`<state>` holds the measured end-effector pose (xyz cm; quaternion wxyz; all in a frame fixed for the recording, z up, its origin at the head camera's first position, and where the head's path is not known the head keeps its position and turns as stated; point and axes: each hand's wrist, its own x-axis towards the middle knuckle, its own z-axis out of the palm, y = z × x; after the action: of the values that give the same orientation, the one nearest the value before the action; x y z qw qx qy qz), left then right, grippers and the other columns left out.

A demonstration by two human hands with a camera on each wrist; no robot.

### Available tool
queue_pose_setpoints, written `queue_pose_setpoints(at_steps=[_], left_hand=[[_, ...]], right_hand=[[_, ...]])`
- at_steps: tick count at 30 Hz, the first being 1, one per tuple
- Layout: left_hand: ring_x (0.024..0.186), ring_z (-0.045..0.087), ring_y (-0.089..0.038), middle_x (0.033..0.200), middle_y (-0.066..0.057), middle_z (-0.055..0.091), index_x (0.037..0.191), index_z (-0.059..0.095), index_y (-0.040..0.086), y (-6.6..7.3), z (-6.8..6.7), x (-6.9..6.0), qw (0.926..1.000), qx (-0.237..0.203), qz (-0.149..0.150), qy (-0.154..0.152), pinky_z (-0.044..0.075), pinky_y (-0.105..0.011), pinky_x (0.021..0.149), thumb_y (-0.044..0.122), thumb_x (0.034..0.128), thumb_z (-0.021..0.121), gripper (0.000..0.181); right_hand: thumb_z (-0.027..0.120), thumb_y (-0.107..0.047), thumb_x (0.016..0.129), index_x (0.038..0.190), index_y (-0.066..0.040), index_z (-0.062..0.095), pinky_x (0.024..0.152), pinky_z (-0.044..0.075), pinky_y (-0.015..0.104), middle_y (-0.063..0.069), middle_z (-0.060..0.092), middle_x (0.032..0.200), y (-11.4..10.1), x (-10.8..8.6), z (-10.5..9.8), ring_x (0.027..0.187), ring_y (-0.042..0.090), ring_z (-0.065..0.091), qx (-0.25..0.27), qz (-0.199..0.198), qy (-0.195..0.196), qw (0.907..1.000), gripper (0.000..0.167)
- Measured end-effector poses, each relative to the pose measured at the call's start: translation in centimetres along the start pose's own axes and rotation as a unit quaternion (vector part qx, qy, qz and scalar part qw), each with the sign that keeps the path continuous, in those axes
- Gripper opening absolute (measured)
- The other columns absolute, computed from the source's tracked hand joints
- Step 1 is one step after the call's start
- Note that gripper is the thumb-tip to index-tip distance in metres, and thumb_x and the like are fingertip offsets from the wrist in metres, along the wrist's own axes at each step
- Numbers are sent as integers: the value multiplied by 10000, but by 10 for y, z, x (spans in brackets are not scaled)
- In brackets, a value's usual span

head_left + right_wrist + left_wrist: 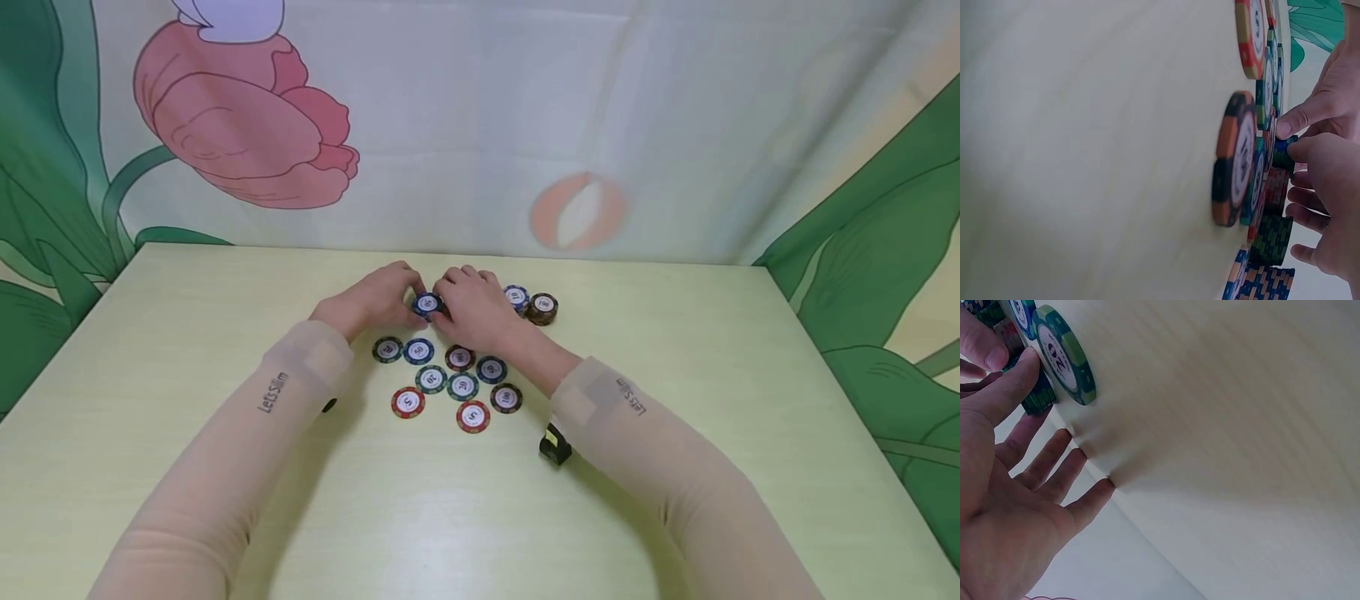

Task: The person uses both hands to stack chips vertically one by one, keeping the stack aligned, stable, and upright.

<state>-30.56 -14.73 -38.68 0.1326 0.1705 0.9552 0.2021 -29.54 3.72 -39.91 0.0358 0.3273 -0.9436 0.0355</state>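
Both hands meet at a short stack of blue poker chips (427, 303) at the back of the table. My left hand (375, 296) pinches its left side between thumb and index finger; the other fingers spread out in the left wrist view. From the right, my right hand (476, 308) holds the same stack with its thumb near the front; its index finger is partly hidden. Behind the right hand's fingers, a red chip stack (1277, 187) and a green chip stack (1271, 240) show in the right wrist view.
Several loose chips lie flat in front of the hands, among them a red chip (408, 402) and a black chip (506, 397). A blue-and-white chip stack (516, 297) and a black chip stack (542, 308) stand at right. A small black object (555, 448) is beside the right sleeve.
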Motion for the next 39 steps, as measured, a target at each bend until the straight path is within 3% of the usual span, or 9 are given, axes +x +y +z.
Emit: queue_pose_setpoints(at_steps=[18,25,30,35,39], left_hand=[[1177,514,-328,1346,-198,525,1214,638,-14,-1,-1,0,10000,-19,-16,11,391,-456,1108,168,895,820,410],[1191,502,-329,1367,-194,505,1239,621,-2,-1,1,-1,9999,-106,-19,-38,386,-463,1108,177,906,811,423],[1207,495,-321,1381,-176,504,1267,617,21,-1,2,-1,9999,-40,-50,-78,385,-469,1111,209,905,814,453],[1219,490,-331,1386,-185,505,1289,613,16,-2,1,-2,10000,1,8,-87,376,-481,1118,220,912,805,470],[1237,483,-339,1402,-195,493,1315,603,12,-2,0,-2,9999,-15,36,-101,365,-488,1130,215,918,797,487]], right_hand=[[589,-401,1045,1266,-125,659,1070,400,477,55,610,1272,-2,3,-1,1180,240,528,25,108,-71,9999,361],[639,-381,1020,1270,-98,664,1077,392,473,57,622,1248,6,-8,-3,1173,243,542,453,-91,202,9987,379],[652,-331,1016,1253,-73,675,995,445,446,79,620,1260,9,-23,-21,1168,251,541,907,-324,362,9947,351],[626,-306,1028,1131,-93,702,827,501,345,65,653,1103,12,-36,-35,954,187,584,1343,-339,292,9899,249],[642,-287,1017,1028,-122,716,708,501,307,5,649,948,15,-46,-38,801,145,583,1352,-321,99,9902,181]])
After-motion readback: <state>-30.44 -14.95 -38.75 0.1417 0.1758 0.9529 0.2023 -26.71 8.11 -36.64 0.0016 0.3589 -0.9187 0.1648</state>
